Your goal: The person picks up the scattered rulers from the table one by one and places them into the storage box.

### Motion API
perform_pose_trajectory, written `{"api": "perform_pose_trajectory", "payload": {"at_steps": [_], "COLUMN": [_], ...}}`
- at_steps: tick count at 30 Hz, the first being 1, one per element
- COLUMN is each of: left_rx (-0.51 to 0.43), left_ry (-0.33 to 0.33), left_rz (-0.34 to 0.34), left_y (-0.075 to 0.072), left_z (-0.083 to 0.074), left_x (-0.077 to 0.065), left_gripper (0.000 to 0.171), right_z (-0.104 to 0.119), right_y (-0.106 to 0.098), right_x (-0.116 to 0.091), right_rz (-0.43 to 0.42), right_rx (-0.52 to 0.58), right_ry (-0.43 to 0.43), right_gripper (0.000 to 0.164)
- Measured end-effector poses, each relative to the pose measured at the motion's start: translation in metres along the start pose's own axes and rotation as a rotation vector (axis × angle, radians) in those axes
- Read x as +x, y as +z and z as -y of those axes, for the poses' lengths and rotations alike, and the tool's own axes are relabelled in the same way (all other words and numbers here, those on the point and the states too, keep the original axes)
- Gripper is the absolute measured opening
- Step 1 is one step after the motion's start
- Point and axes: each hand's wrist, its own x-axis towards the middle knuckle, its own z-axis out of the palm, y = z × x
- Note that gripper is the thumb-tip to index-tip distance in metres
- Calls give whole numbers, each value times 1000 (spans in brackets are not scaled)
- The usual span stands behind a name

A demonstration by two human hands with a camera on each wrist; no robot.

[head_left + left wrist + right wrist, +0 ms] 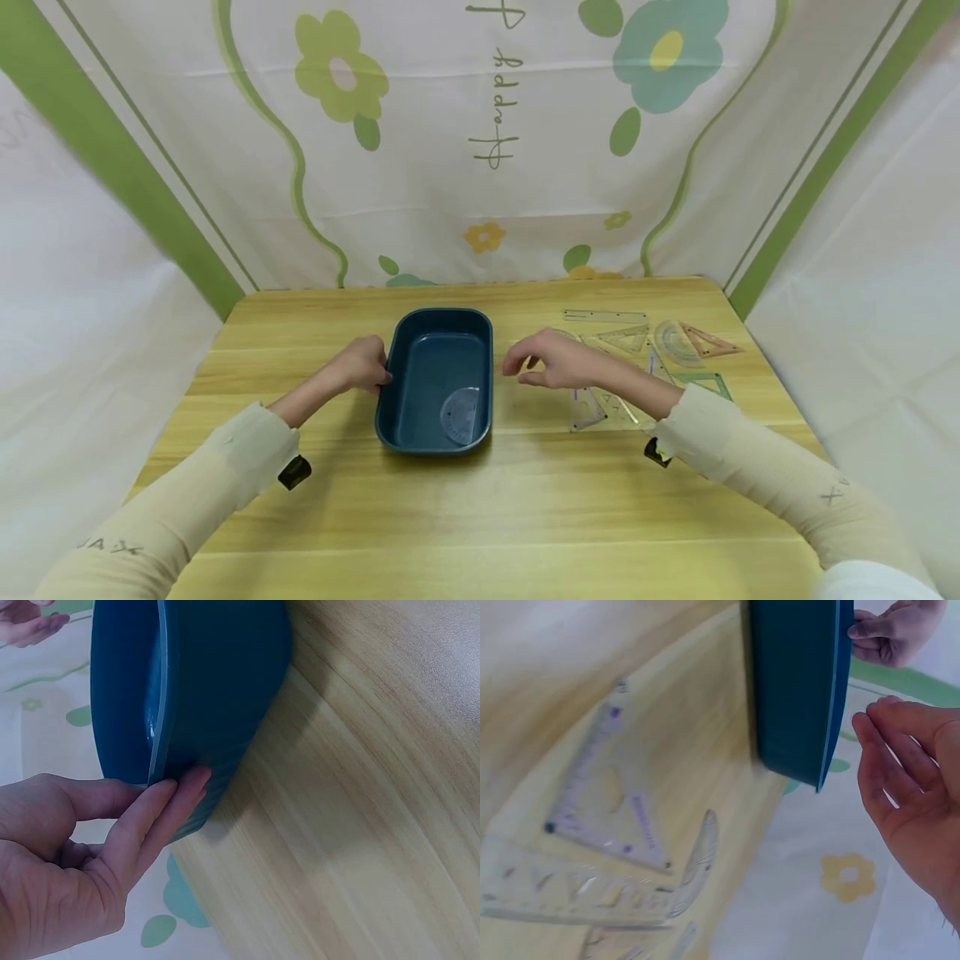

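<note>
We note the left hand pinching the left rim of the tray, whose long axis runs away from us across the worktop. The right hand, empty, fingers loosely bent, hovers just off the tray's right side, nearer than the left to the set squares and ruler lying rightward. Inside the tray: one clear protractor, near right corner.

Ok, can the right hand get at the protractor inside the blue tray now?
Probably yes: the right hand looks empty beside the blue tray, whose top is open, and nothing covers the protractor; it need only clear the side wall.
</note>
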Motion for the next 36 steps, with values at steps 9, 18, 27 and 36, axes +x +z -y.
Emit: {"api": "perform_pose_trajectory", "payload": {"at_steps": [9, 18, 27, 36], "left_rx": [-13, -32, -24, -38], "left_ry": [7, 17, 15, 11], "left_rz": [-2, 6, 6, 13], "left_y": [2, 2, 1, 0], "left_z": [2, 2, 2, 1], "left_x": [-2, -3, 0, -1], "left_gripper": [50, 51, 48, 49], "right_z": [-9, -28, -47, -51], "right_y": [9, 13, 16, 20], "right_x": [-28, -56, -75, -86], "right_rz": [-3, 40, 74, 129], "right_rx": [-30, -105, -244, -329], "right_ry": [60, 108, 57, 56], "right_gripper": [20, 28, 30, 46]}}
